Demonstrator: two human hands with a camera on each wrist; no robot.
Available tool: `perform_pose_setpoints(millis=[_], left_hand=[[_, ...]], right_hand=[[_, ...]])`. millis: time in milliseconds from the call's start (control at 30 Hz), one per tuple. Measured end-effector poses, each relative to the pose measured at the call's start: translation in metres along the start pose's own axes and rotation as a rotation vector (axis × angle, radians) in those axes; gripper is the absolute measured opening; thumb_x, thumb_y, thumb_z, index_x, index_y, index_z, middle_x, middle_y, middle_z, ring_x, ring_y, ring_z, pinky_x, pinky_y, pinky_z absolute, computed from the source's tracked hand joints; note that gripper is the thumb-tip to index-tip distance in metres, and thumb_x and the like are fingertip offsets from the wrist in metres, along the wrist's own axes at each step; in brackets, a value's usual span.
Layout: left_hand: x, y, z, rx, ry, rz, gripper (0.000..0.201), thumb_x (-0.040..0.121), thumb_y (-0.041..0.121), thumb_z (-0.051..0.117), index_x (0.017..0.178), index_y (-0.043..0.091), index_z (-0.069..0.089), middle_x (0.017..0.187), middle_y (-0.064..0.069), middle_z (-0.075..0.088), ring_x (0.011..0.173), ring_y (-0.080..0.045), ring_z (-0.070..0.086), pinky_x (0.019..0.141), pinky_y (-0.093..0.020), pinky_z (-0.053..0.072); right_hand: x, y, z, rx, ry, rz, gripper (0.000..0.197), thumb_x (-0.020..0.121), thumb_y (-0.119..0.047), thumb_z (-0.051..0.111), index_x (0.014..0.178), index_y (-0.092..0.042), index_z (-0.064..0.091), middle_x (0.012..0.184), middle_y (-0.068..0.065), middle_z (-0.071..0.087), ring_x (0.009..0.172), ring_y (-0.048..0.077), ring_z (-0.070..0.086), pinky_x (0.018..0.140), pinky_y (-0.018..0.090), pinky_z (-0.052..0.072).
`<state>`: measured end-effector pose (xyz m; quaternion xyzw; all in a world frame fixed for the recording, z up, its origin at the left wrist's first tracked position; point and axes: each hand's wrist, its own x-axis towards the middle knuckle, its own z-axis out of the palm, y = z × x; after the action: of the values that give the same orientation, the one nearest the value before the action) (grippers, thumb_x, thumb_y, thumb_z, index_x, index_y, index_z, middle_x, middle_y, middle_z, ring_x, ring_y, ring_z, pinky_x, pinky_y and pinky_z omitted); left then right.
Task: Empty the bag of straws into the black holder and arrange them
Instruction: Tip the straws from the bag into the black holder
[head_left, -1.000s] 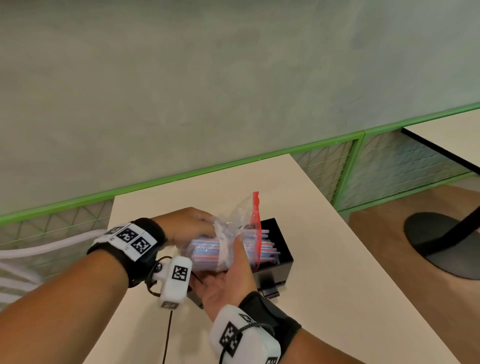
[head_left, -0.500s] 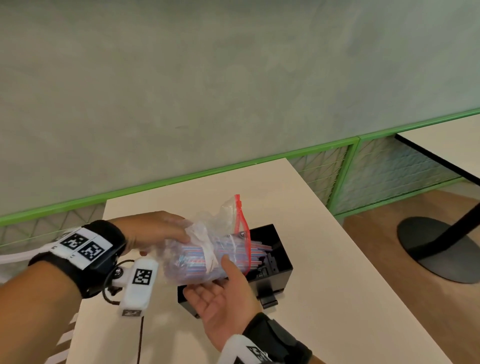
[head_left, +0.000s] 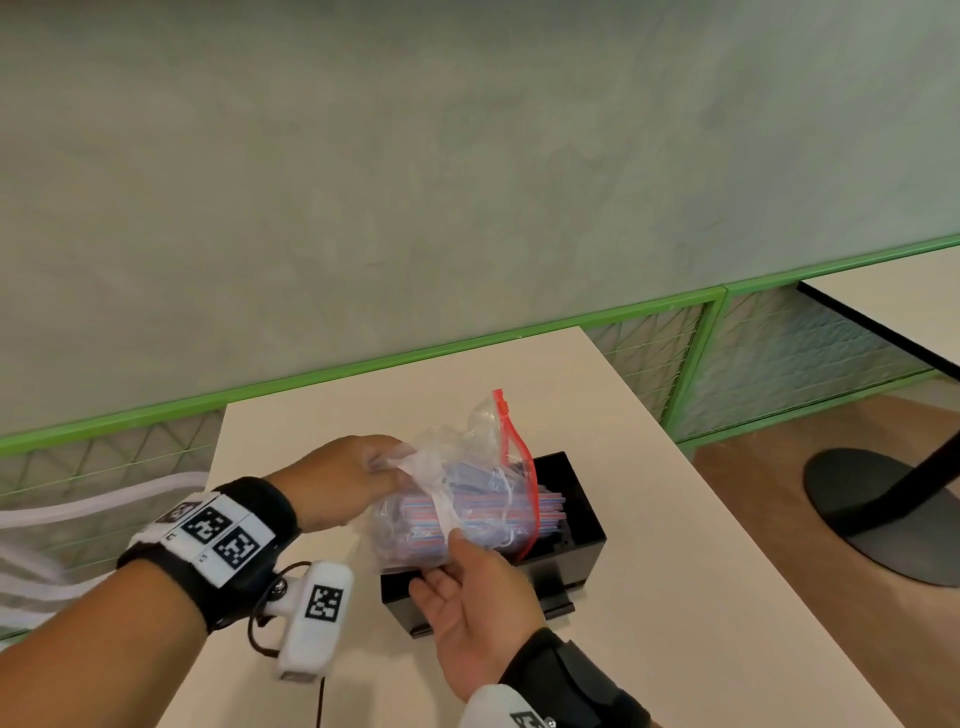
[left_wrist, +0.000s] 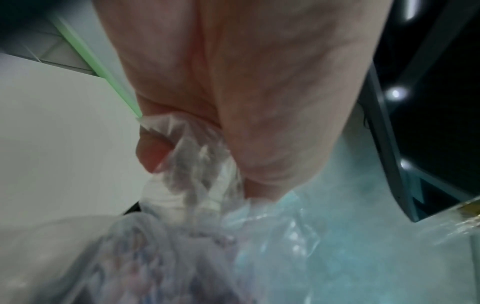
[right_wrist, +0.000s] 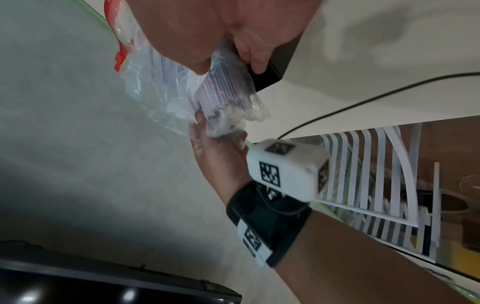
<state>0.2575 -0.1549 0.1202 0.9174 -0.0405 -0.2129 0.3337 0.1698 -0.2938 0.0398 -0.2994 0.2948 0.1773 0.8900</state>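
Note:
A clear zip bag (head_left: 457, 493) with a red zip strip holds red, white and blue striped straws (head_left: 545, 506). It lies nearly level over the black holder (head_left: 571, 540), its open mouth to the right, and straw ends poke out of it above the holder. My left hand (head_left: 358, 478) grips the bunched closed end of the bag (left_wrist: 194, 164). My right hand (head_left: 467, 587) is palm up under the bag, thumb against its front. In the right wrist view the bag (right_wrist: 213, 88) passes between that thumb and a finger, beside the holder (right_wrist: 270, 67).
The holder stands mid-table on a beige table (head_left: 675, 571) that backs onto a green rail (head_left: 467, 348) and a grey wall. A second table (head_left: 893, 306) and its black base (head_left: 883, 519) are at the right. A thin cable (head_left: 319, 701) hangs near the front edge.
My right hand has let go of its full grip on the bag and dropped palm up beneath it. The left hand has drawn the closed end back, and straws stick farther out over the holder.

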Motion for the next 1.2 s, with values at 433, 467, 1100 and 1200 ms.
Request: perform_pose_setpoints(millis=[433, 467, 1100, 1200], left_hand=[[-0.042, -0.008, -0.035, -0.037, 0.375, 0.095, 0.012, 0.085, 0.015, 0.074, 0.086, 0.027, 0.075, 0.082, 0.016, 0.072, 0.060, -0.003, 0.057, 0.055, -0.022, 0.045], [-0.043, -0.007, -0.033, -0.013, 0.381, 0.092, 0.012, 0.087, 0.016, 0.072, 0.085, 0.027, 0.076, 0.079, 0.018, 0.073, 0.064, -0.005, 0.060, 0.057, -0.024, 0.046], [-0.077, -0.029, 0.007, -0.694, 0.565, -0.188, 0.110, 0.059, 0.048, 0.086, 0.150, 0.046, 0.024, 0.151, -0.002, 0.040, 0.131, -0.027, 0.047, 0.106, -0.051, 0.043], [-0.084, -0.041, 0.043, -0.880, 0.483, -0.274, 0.096, 0.062, 0.042, 0.091, 0.141, 0.049, 0.037, 0.146, -0.010, 0.052, 0.127, -0.029, 0.055, 0.104, -0.055, 0.044]], right_hand=[[-0.018, 0.000, -0.004, -0.142, -0.043, 0.003, 0.045, 0.104, -0.003, 0.049, 0.148, -0.009, 0.042, 0.113, 0.020, 0.066, 0.095, 0.025, 0.068, 0.084, 0.036, 0.059], [-0.018, 0.000, -0.004, -0.144, -0.038, 0.004, 0.043, 0.104, -0.003, 0.048, 0.147, -0.009, 0.043, 0.110, 0.019, 0.065, 0.095, 0.025, 0.067, 0.089, 0.039, 0.056], [-0.020, 0.008, -0.011, -0.190, -0.050, -0.017, 0.058, 0.103, 0.002, 0.046, 0.157, -0.015, 0.032, 0.131, 0.024, 0.063, 0.122, 0.032, 0.063, 0.080, 0.032, 0.059], [-0.023, 0.008, -0.010, -0.178, -0.070, -0.033, 0.055, 0.103, 0.002, 0.048, 0.154, -0.016, 0.036, 0.125, 0.021, 0.069, 0.114, 0.030, 0.069, 0.083, 0.033, 0.059]])
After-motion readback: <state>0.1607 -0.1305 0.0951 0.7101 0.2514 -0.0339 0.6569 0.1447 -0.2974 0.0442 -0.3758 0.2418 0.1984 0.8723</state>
